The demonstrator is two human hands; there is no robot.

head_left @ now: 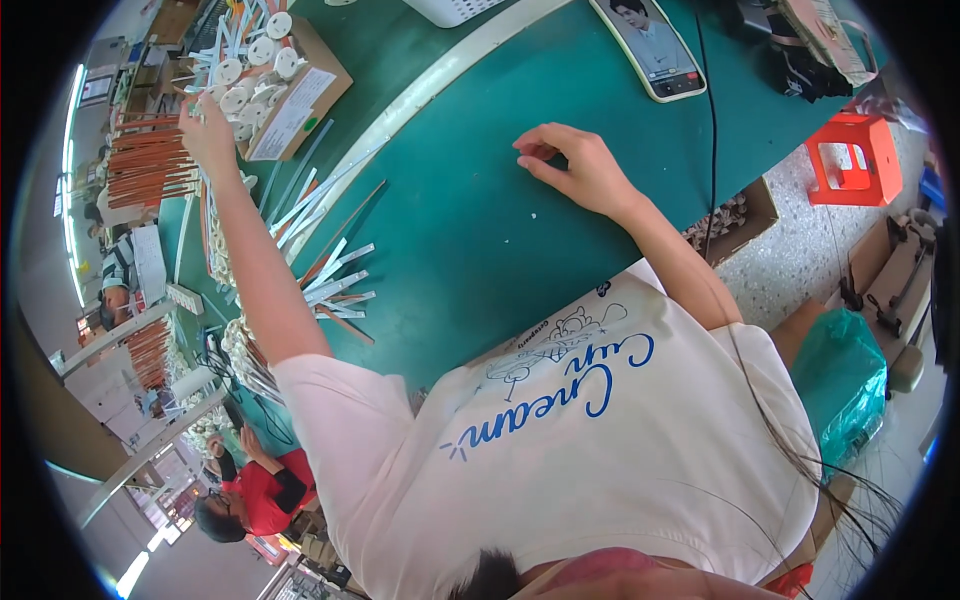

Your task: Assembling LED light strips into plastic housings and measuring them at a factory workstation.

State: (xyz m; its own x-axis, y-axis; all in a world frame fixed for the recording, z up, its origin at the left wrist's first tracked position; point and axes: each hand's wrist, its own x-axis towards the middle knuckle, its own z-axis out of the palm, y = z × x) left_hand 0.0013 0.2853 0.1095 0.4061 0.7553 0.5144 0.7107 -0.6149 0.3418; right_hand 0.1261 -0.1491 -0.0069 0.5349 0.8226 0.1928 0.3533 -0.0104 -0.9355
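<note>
My left hand (208, 138) reaches to the far left, beside a cardboard box (318, 85) heaped with white round-ended pieces (262, 50). Its fingers are bent together at a small pale thing that is too small to name. On the green table, my right hand (578, 172) rests with loosely curled fingers. A gap shows between its thumb and forefinger, and it holds nothing. Between my arms, nearer the left one, lies a loose spread of white and brown flat strips (335, 280). A bundle of brown strips (150, 160) sits just left of my left hand.
A phone (652, 50) lies at the table's far side, with a black cable (711, 120) running past it. A white basket (452, 10) stands at the far edge. On the right are a red stool (855, 160) and an open carton (745, 220). Another person (265, 495) works at lower left.
</note>
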